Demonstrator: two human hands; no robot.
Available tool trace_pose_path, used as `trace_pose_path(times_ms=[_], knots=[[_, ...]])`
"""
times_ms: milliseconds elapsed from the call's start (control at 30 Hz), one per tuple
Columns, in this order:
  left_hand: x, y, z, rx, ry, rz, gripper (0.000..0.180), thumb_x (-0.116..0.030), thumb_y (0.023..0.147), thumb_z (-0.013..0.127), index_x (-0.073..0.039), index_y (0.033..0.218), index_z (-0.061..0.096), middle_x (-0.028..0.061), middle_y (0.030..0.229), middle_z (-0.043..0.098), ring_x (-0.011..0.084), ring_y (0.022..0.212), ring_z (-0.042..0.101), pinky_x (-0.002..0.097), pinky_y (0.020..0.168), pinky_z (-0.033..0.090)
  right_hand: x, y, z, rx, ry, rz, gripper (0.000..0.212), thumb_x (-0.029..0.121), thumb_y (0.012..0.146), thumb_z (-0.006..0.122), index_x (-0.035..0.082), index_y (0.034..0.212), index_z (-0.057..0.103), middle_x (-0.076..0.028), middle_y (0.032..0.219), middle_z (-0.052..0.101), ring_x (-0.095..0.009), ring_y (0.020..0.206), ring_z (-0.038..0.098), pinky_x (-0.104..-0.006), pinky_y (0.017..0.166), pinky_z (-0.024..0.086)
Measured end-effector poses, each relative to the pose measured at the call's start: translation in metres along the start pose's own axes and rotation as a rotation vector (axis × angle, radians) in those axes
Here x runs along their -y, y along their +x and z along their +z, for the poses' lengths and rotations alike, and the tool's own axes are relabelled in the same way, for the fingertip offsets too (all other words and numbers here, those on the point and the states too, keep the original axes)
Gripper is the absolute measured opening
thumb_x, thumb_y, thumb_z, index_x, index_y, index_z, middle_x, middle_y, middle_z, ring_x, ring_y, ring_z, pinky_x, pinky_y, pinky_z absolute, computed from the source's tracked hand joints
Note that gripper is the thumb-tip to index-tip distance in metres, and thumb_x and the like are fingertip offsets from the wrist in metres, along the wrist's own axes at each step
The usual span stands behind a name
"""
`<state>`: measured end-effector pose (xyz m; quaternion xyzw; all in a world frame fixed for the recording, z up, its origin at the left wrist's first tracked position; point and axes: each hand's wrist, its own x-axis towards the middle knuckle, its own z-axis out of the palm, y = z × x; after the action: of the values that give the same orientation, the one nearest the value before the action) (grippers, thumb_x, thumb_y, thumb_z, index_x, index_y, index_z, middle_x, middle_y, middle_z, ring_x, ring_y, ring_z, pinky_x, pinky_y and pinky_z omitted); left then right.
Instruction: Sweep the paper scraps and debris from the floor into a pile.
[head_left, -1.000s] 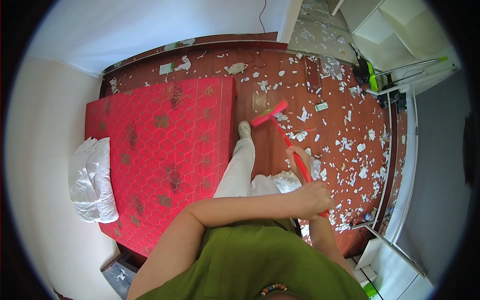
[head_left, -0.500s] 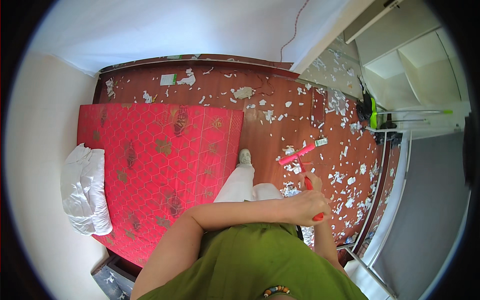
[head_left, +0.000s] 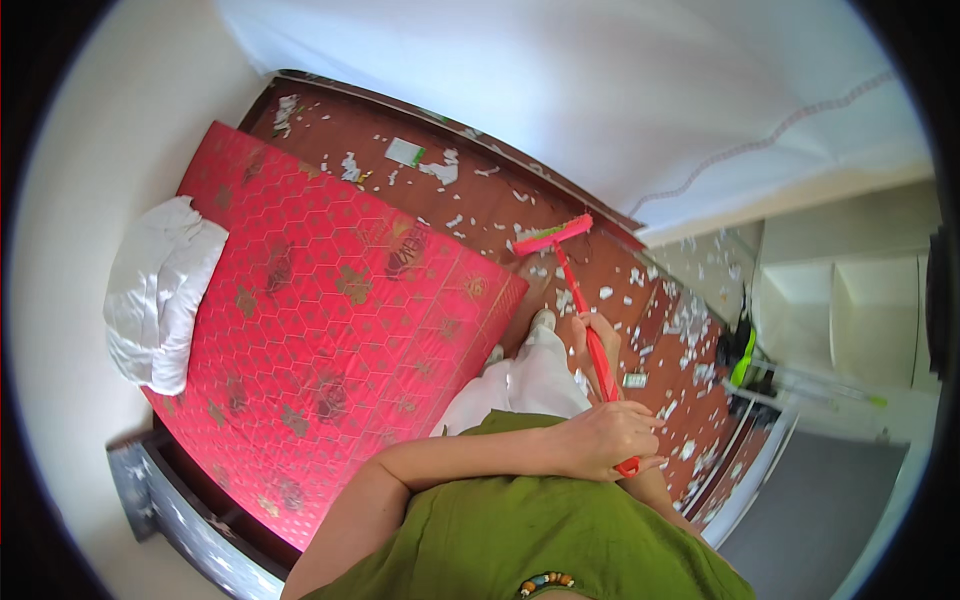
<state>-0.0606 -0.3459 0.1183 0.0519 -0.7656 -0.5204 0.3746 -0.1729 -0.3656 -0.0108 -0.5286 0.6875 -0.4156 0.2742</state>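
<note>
Since half a second ago, our red broom (head_left: 571, 285) has swung away from the small white-and-green packet (head_left: 635, 380); its pink head (head_left: 553, 236) is now just beyond the corner of the red mattress (head_left: 330, 290), near the foot of the white wall (head_left: 520, 90). We hold the handle's end in our left hand (head_left: 612, 440) and its shaft in our right hand (head_left: 606, 336), fingers closed around it. White scraps (head_left: 688, 450) litter the reddish floor (head_left: 370, 125).

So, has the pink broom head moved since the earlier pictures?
Yes, the pink broom head moved toward the far wall, past the corner of the red mattress.
</note>
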Motion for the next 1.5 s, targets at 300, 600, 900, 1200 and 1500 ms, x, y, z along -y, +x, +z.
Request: trace_pose_path(times_ms=[300,600,900,1200,1500], knots=[[0.059,0.071,-0.059,-0.242,0.184,-0.062,0.016,-0.011,0.083,0.072,-0.003,0.075,0.06,0.0124,0.072,0.062,0.0314,0.071,0.064,0.0419,0.073,0.052,-0.026,0.119,0.036,0.292,0.09,-0.279,0.01,0.009,0.092,0.067,0.002,0.088,0.062,-0.01,0.076,0.059,-0.023,0.069,0.057,-0.0321,0.066,0.047],[0.156,0.2,-0.118,-0.459,0.322,-0.126,0.03,-0.018,0.09,0.066,-0.002,0.068,0.053,0.0142,0.056,0.054,0.0348,0.057,0.06,0.0444,0.052,0.045,-0.054,0.292,0.042,0.643,0.239,-0.342,0.015,0.008,0.09,0.068,0.001,0.081,0.059,-0.013,0.075,0.062,-0.023,0.064,0.058,-0.0317,0.06,0.047],[0.188,0.251,-0.19,-0.552,0.463,-0.178,0.026,-0.01,0.087,0.069,-0.002,0.068,0.053,0.0125,0.064,0.056,0.0323,0.058,0.057,0.0417,0.055,0.044,-0.024,0.398,0.072,0.757,0.282,-0.377,0.015,0.004,0.088,0.069,0.0,0.081,0.057,-0.012,0.074,0.059,-0.021,0.063,0.057,-0.0309,0.06,0.047],[0.203,0.234,-0.284,-0.638,0.574,-0.217,0.04,-0.01,0.087,0.072,-0.007,0.06,0.042,0.0092,0.055,0.049,0.0308,0.051,0.05,0.0393,0.054,0.042,0.019,0.448,0.175,0.81,0.369,-0.5,0.019,0.005,0.088,0.069,-0.001,0.076,0.055,-0.013,0.074,0.06,-0.024,0.064,0.058,-0.0315,0.061,0.047],[0.221,0.164,-0.475,-0.565,0.63,-0.261,0.037,-0.012,0.09,0.068,-0.007,0.062,0.046,0.0117,0.057,0.052,0.0326,0.055,0.054,0.0399,0.061,0.047,0.099,0.519,0.36,0.857,0.387,-0.59,0.018,0.008,0.088,0.07,0.001,0.077,0.057,-0.012,0.074,0.059,-0.025,0.065,0.059,-0.0325,0.062,0.047]])
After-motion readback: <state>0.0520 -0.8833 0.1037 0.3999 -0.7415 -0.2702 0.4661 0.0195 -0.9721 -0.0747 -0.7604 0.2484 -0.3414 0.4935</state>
